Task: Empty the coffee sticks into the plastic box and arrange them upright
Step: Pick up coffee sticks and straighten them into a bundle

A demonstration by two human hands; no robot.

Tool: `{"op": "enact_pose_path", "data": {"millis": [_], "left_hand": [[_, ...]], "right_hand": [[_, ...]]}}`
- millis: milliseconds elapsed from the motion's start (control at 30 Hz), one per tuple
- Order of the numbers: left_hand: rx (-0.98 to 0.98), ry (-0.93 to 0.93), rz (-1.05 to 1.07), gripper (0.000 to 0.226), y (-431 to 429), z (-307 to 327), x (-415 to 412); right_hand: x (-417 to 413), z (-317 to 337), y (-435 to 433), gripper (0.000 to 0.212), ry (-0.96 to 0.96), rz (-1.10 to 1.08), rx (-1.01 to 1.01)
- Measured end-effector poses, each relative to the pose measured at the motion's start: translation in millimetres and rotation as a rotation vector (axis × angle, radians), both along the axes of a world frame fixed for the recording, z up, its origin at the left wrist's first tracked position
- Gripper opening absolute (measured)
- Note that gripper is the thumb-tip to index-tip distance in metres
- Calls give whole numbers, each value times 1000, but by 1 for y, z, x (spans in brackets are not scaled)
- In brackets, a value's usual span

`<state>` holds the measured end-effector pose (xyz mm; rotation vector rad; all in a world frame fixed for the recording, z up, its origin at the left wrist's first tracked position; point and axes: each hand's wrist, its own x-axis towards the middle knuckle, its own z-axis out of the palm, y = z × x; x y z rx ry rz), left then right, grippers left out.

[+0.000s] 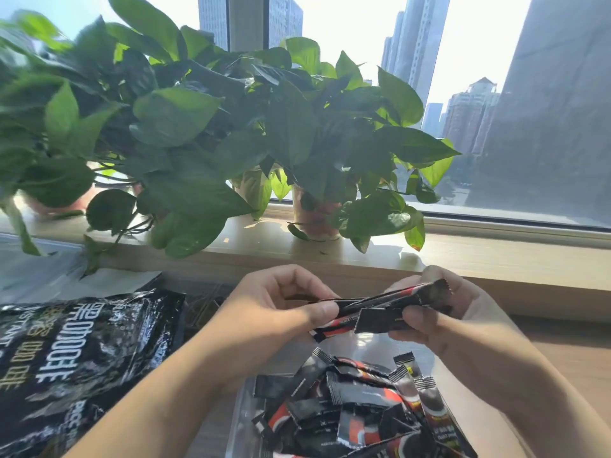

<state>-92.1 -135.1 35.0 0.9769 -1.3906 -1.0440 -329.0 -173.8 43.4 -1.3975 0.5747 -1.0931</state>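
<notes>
I have both bare forearms reaching in from the lower edge and converging: the left forearm (185, 385) slants up to the right and the right forearm (502, 375) slants up to the left, so the hands face each other close together. My left hand (281, 305) arches its curled fingers over the top and pinches one end of a small bundle of coffee sticks (386, 312) under the thumb. My right hand (439, 312) grips the other end, thumb on the near side, fingers wrapped behind.
</notes>
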Motion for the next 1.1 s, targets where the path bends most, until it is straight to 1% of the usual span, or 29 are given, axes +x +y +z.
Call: {"op": "enact_pose_path", "data": {"millis": [67, 167, 233, 300, 400, 467, 633, 767, 867, 967, 1033, 1100], "left_hand": [[22, 71, -22, 12, 0, 0, 0], [34, 156, -64, 10, -1, 1, -3], [34, 171, -67, 8, -2, 0, -5], [38, 159, -87, 7, -2, 0, -8], [81, 163, -175, 6, -1, 1, -12], [122, 186, -210, 10, -3, -1, -13], [158, 269, -267, 6, -7, -1, -10], [211, 305, -298, 10, -11, 0, -6], [225, 375, -286, 7, -10, 4, -6], [193, 423, -258, 10, -6, 7, -8], [176, 420, -270, 18, -5, 7, -10], [169, 375, -280, 18, -5, 4, -11]], "right_hand": [[2, 2, 1, 55, 6, -19, -33], [4, 5, 2, 26, 64, -99, -68], [5, 5, 3, 19, 99, -136, -88], [5, 5, 4, 19, 148, -162, -114], [5, 4, 5, 18, 245, -179, -125], [4, 5, 5, 17, 285, -179, -120], [3, 7, 7, 16, 344, -185, -158], [3, 9, 7, 23, 358, -203, -219], [4, 8, 8, 24, 373, -208, -241], [4, 5, 7, 19, 409, -217, -237], [4, 4, 7, 17, 418, -214, -238], [5, 4, 7, 19, 402, -214, -250]]}}
